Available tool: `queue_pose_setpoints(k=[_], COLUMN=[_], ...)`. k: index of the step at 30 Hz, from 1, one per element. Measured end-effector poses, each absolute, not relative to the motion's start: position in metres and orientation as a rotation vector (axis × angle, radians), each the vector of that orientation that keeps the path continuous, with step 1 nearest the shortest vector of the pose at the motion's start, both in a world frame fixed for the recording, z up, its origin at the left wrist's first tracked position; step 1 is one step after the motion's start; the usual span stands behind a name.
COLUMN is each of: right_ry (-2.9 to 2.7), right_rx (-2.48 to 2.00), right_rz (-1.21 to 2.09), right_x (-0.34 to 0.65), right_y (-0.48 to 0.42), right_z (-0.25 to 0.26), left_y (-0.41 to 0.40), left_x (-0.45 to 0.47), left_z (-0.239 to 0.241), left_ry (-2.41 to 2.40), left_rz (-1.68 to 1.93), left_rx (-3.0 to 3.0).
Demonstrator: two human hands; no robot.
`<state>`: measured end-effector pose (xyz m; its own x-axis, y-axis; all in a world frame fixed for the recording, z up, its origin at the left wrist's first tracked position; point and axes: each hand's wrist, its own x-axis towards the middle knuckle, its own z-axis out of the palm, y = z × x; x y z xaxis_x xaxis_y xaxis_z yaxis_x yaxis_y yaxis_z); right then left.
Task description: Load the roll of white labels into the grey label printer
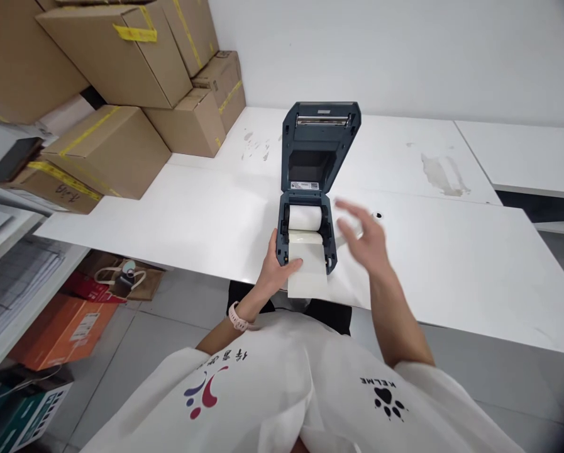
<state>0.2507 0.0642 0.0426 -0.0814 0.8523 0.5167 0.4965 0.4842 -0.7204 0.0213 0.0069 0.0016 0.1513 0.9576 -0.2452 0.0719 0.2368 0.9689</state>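
A dark blue label printer [329, 242] stands on the white table [192, 214] with its lid [320, 141] swung up and open. Inside lies a white paper roll [305, 218], and a strip of paper [309, 274] runs out over the front towards me. My left hand [275, 270] rests against the printer's front left corner, its thumb pressing on the paper strip. My right hand [364, 236] hovers just right of the printer, fingers spread and slightly blurred, holding nothing.
Cardboard boxes [116, 107] with yellow tape are stacked at the table's left back. A second white table [522, 157] stands at the right. Shelving with papers [12, 277] and boxes and a bag on the floor [121, 280] lie at the left. The wall is close behind.
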Motion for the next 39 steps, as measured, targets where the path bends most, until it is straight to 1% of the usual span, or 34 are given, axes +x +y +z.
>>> queue_pose_setpoints(k=[1, 3, 6, 8, 10, 14, 17, 19, 23, 25, 28, 33, 39], right_ry=[-1.631, -1.586, -1.695, -1.721, -1.683, -1.649, -1.718, -1.766, -1.829, -1.834, -1.849, -1.892, -1.884], right_rx=[-1.17, -1.155, -1.128, -1.135, -1.139, -1.126, -1.137, -1.183, -1.354, -1.402, -1.428, -1.483, -1.512], right_rz=[0.37, 0.387, 0.612, 0.684, 0.663, 0.56, 0.519, 0.465, 0.299, 0.256, 0.214, 0.209, 0.231], right_x=[0.259, 0.267, 0.263, 0.254, 0.246, 0.241, 0.238, 0.232, 0.217, 0.212, 0.21, 0.211, 0.209], right_y=[0.092, 0.153, 0.222, 0.232, 0.21, 0.116, 0.057, 0.037, 0.037, 0.045, 0.049, 0.043, 0.039], right_z=[0.052, 0.072, 0.099, 0.109, 0.11, 0.086, 0.064, 0.055, 0.054, 0.055, 0.047, 0.021, 0.015], left_y=[-0.002, -0.011, -0.011, -0.006, -0.002, 0.006, 0.014, 0.023, 0.051, 0.066, 0.079, 0.075, 0.075], left_x=[0.02, 0.018, 0.015, 0.012, 0.006, -0.01, -0.011, -0.003, 0.025, 0.038, 0.047, 0.046, 0.047], left_z=[0.002, 0.002, -0.002, -0.007, -0.012, -0.012, 0.003, 0.017, 0.048, 0.058, 0.057, 0.036, 0.034], left_ry=[1.229, 1.228, 1.245, 1.255, 1.261, 1.288, 1.299, 1.327, 1.333, 1.292, 1.251, 1.288, 1.308], left_rz=[0.872, 0.86, 0.881, 0.897, 0.932, 1.078, 1.177, 1.241, 1.485, 1.516, 1.432, 1.237, 1.201], left_rx=[1.141, 1.148, 1.157, 1.164, 1.124, 1.03, 1.095, 1.201, 1.528, 1.633, 1.698, 1.756, 1.705])
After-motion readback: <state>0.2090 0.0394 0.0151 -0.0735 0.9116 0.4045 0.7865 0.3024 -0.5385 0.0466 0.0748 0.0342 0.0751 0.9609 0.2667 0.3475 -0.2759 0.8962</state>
